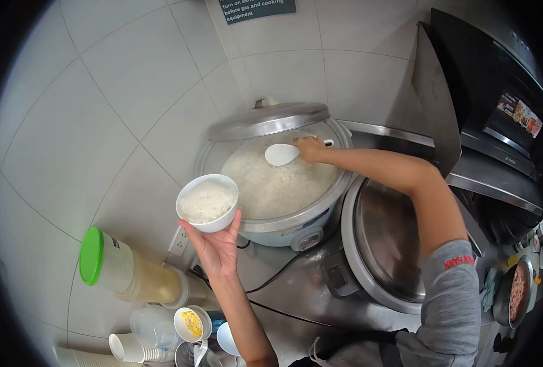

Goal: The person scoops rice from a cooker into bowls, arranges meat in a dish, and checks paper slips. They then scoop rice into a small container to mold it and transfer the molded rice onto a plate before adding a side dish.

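Observation:
My left hand (217, 248) holds up a white bowl (213, 225) from below, at the left rim of a big rice cooker (329, 217). Rice (207, 200) is heaped in the bowl. My right hand (310, 148) is closed round the handle of a white rice paddle (282, 155), over the cooked rice (284, 183) in the pot. The paddle's handle end sticks out past my fingers. A metal lid (268, 120) covers the back part of the pot.
A second cooker with a shut metal lid (391, 238) stands at right. A green-lidded container (92, 255), stacked paper cups (128, 347) and a cup with yellow bits (192, 324) are at lower left. A black cord (284, 275) crosses the counter. A pan (519, 293) is far right.

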Demonstrator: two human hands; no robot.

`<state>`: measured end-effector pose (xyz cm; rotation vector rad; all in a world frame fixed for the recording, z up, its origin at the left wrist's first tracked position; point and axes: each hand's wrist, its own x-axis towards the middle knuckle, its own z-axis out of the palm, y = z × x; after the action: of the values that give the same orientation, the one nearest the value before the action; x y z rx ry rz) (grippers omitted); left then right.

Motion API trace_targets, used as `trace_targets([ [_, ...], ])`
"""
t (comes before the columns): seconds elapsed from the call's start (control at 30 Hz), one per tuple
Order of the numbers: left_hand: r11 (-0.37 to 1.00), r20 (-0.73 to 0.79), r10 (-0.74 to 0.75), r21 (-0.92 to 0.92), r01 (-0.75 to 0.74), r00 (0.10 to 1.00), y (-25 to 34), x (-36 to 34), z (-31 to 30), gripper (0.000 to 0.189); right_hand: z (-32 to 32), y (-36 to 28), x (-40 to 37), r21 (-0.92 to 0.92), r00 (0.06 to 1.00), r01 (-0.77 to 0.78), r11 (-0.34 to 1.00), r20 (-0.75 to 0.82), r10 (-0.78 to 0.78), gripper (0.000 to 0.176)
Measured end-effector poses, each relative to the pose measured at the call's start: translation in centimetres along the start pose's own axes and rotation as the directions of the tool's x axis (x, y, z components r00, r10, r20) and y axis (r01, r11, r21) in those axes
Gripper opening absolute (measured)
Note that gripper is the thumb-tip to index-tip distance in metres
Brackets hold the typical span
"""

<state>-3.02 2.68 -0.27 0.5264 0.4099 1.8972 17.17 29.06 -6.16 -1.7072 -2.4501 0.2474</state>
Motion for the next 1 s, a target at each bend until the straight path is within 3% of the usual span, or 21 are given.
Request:
trace_targets([
  [0.2, 1.000, 0.048, -0.020, 0.000, 0.020, 0.999, 0.4, -0.2, -0.4, 0.069, 0.8, 0.2, -0.1, 0.025, 0.972, 0.198, 0.980, 0.125, -0.199, 0.020],
  [0.3, 0.999, 0.052, -0.030, -0.027, 0.032, 0.998, 0.6, -0.3, -0.3, 0.069, 0.3, 1.0, 0.4, 0.220, 0.892, 0.099, 0.970, 0.412, -0.185, 0.019],
  [0.4, 0.998, 0.062, -0.031, -0.044, 0.034, 0.998, 0.6, -0.4, -0.1, 0.070, 0.9, 0.8, -0.6, 0.403, 0.797, 0.100, 0.910, 0.516, -0.315, 0.019],
  [0.6, 0.999, 0.066, -0.043, -0.002, 0.043, 0.997, 0.7, -0.8, 0.5, 0.069, -0.8, -1.8, -1.3, 0.275, 0.697, 0.349, 0.896, 0.563, -0.445, 0.018],
  [0.7, 0.999, 0.054, -0.043, 0.022, 0.042, 0.998, 0.8, -1.1, 0.6, 0.069, -0.7, -2.4, -1.1, 0.340, 0.570, 0.343, 0.876, 0.666, -0.481, 0.019],
  [0.8, 0.997, 0.059, -0.044, 0.065, 0.040, 0.997, 1.3, -1.5, 0.7, 0.069, -1.1, -1.6, -0.5, 0.363, 0.537, 0.228, 0.904, 0.727, -0.428, 0.018],
  [1.0, 0.980, 0.030, -0.079, 0.186, 0.072, 0.996, 1.8, -1.6, 0.5, 0.068, -6.0, -0.3, -2.4, 0.442, 0.711, 0.019, 0.897, 0.625, -0.322, 0.019],
])
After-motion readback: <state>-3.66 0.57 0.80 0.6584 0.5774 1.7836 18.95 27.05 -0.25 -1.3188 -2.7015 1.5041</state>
